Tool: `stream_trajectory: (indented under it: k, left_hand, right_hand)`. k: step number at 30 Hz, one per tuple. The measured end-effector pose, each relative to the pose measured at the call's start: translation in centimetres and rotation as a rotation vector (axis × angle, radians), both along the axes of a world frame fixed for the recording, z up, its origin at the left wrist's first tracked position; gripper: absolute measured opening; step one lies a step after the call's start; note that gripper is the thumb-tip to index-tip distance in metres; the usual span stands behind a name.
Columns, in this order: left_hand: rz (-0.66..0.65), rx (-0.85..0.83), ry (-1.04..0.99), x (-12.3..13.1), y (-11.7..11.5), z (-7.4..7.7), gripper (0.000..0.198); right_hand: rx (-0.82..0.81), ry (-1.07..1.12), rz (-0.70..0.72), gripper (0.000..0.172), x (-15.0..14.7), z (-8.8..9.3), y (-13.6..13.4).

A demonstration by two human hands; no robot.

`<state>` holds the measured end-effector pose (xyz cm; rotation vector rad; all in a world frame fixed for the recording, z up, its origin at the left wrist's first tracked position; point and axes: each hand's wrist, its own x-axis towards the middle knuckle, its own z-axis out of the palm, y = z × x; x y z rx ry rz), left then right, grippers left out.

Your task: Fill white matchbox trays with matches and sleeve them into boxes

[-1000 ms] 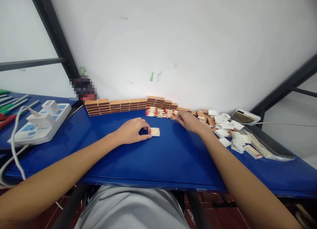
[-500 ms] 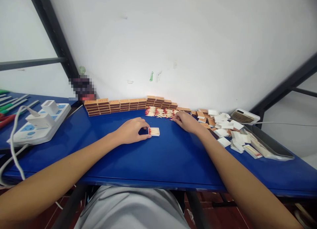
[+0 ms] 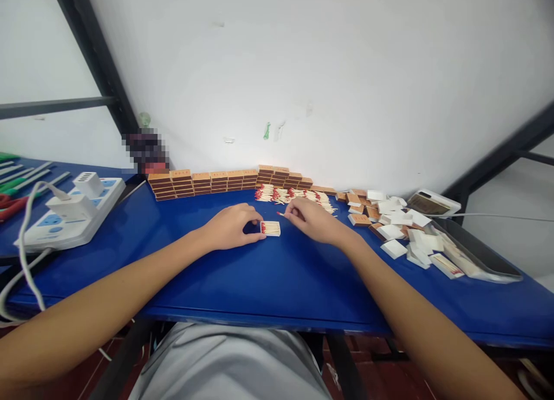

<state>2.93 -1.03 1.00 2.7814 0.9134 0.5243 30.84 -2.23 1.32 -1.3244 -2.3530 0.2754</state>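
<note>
My left hand grips the left end of a white matchbox tray between thumb and fingers on the blue table. Red-headed matches lie side by side inside it, heads to the left. Just right of the tray, my right hand pinches a match, its red head pointing left. Behind the hands spreads a pile of loose matches, partly hidden by my right hand.
Stacked brown matchboxes line the wall. At right are scattered empty white trays, brown sleeves, one tray with matches and a dark container. A white power strip with cables lies at left, near scissors.
My right hand has moved left from the match pile toward the tray, carrying a match. My left hand stays on the tray.
</note>
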Motion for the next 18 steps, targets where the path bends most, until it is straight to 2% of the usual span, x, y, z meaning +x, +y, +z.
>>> stream_trajectory:
  k: [3, 7, 14, 18]
  left_hand:
    - [-0.01, 0.003, -0.003, 0.0, 0.0, -0.1, 0.029]
    - [-0.02, 0.005, -0.007, 0.0, 0.0, -0.1, 0.03]
    - [-0.021, 0.002, -0.008, 0.0, 0.0, -0.1, 0.029]
    - [-0.021, -0.005, -0.019, 0.0, 0.0, 0.0, 0.029]
  right_hand:
    - [-0.034, 0.016, 0.061, 0.012, -1.7, 0.1, -1.1]
    - [-0.029, -0.006, 0.091, 0.01, -2.5, 0.1, -1.6]
    - [-0.009, -0.037, 0.097, 0.008, -2.9, 0.0, -1.7]
    - [0.006, -0.003, 0.076, 0.009, -1.9, 0.3, -1.1]
